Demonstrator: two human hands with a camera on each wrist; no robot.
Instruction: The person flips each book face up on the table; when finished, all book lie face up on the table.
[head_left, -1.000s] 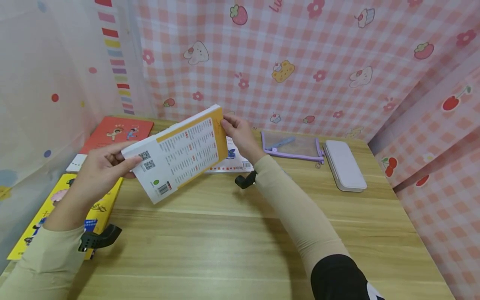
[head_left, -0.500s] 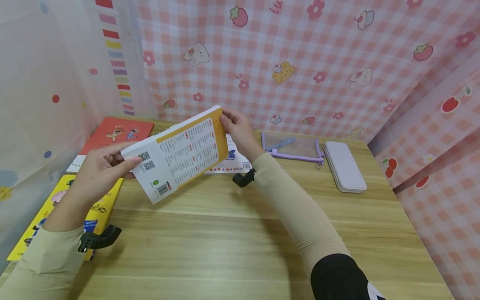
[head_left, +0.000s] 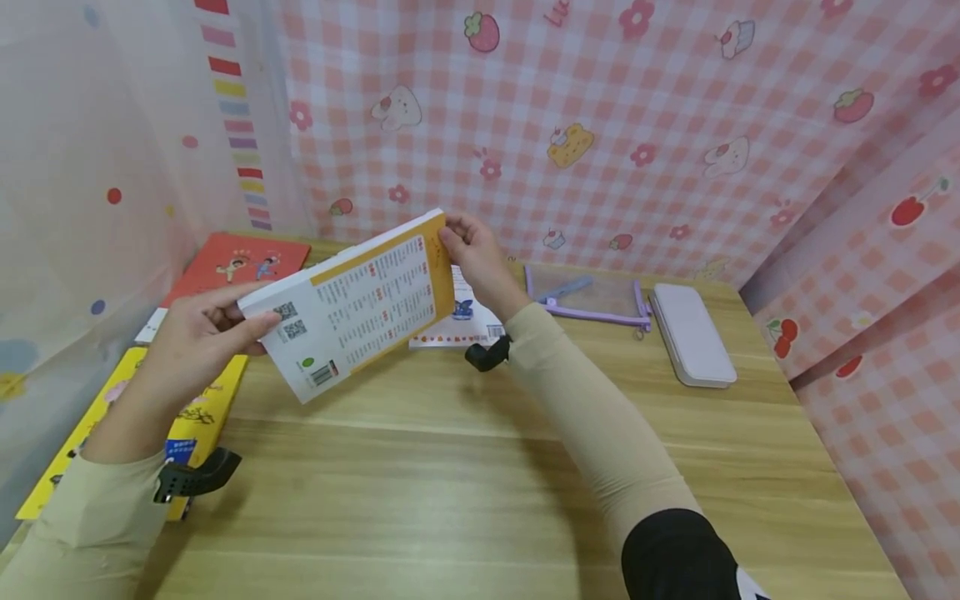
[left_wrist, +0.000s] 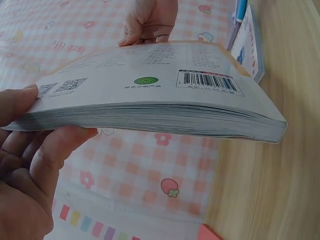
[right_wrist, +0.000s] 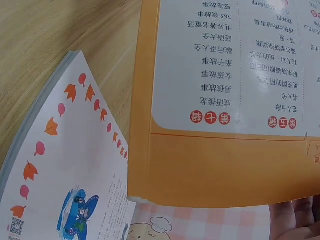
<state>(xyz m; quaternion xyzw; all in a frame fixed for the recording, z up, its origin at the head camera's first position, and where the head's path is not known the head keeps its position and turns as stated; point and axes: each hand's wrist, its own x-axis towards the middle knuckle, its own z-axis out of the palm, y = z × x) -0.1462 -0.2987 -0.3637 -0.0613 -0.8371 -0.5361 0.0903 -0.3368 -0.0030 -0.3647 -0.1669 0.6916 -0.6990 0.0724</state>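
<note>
A thick paperback book (head_left: pixel 375 300) with a white and orange back cover is held tilted above the table by both hands. My left hand (head_left: pixel 195 342) grips its lower left end, thumb on the cover by the QR codes and fingers beneath, as the left wrist view shows. The right hand (head_left: pixel 480 258) pinches the orange upper right end, thumb on the cover. In the left wrist view the page edges face the camera and a barcode (left_wrist: pixel 207 81) shows. Behind the held book lies a white book (right_wrist: pixel 60 160) with a butterfly and leaf pattern, partly hidden.
A red book (head_left: pixel 247 262) and a yellow book (head_left: pixel 206 417) lie at the left of the wooden table (head_left: pixel 420 500). Toward the back right are a purple-edged clear pouch (head_left: pixel 596 315) and a pale pencil case (head_left: pixel 693 333). Checked curtains (head_left: pixel 480 100) stand behind.
The held book has shifted very slightly left, with both hands keeping their hold. The head view has moved a little; the other things stay in place.
</note>
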